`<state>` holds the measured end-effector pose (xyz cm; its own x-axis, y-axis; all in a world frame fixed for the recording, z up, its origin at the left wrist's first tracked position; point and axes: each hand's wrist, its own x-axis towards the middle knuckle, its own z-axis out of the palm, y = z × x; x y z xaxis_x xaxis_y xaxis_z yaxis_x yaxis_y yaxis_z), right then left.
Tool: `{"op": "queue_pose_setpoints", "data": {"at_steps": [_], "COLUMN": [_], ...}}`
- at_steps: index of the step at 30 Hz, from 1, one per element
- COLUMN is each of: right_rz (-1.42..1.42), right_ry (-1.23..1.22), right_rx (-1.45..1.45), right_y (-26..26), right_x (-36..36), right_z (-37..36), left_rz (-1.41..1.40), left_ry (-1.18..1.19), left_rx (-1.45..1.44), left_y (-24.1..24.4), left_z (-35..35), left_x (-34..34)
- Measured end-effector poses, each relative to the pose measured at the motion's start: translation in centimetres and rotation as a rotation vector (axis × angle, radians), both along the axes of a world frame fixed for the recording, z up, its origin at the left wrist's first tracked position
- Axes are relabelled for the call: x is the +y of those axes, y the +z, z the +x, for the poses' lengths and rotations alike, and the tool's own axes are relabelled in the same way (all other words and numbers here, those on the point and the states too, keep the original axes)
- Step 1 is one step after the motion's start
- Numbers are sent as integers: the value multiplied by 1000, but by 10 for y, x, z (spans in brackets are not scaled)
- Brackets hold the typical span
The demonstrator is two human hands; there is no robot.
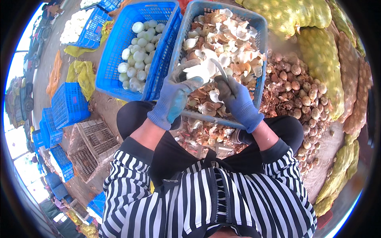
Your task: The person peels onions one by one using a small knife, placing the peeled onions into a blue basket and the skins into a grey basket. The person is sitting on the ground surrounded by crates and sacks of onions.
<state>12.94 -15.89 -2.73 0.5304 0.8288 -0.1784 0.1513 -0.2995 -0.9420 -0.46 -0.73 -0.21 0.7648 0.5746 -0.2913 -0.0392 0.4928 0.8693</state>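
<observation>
My left hand, in a blue knit glove with a dirty coated palm, grips a pale, partly peeled onion. In a matching glove, my right hand is closed around a small knife with a curved, hooked blade. The blade stands just right of the onion; whether it touches is unclear. Both hands are over a worn blue plastic crate heaped with onion skins. To its left, a bright blue crate contains many peeled white onions.
Unpeeled onions lie piled on the ground at right, beside full yellow mesh sacks. Several blue crates and brownish crates stand at left. Yellow netting lies on the floor. My bent legs flank the skin-filled crate.
</observation>
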Motion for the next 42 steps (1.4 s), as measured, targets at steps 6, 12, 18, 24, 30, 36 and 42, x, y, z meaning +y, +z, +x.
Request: {"op": "queue_pose_setpoints", "data": {"at_steps": [6,12,18,24,30,36,42], "right_rz": [30,79,134,108,-411,-678,-787], "right_ry": [-199,-65,-55,-545,-653,-555,-544], "right_rx": [571,-576,-409,-65,-232,-350,-361], "right_y": [15,-28,58,55,-106,-181,-220], "right_x": [5,-10,-52,-156,-261,-245,-206], "right_z": [11,15,27,120,167,193,253], "left_rz": [-194,524,1730,1301,1159,1282,1299], "left_ry": [-154,-103,401,62,-261,-452,-539], "left_rx": [-212,-14,735,448,441,484,531], "left_y": [-6,15,10,-12,-1,-18,-19], "left_z": [-7,-7,-66,-33,10,22,35], "left_x": [8,17,90,71,19,16,14]}}
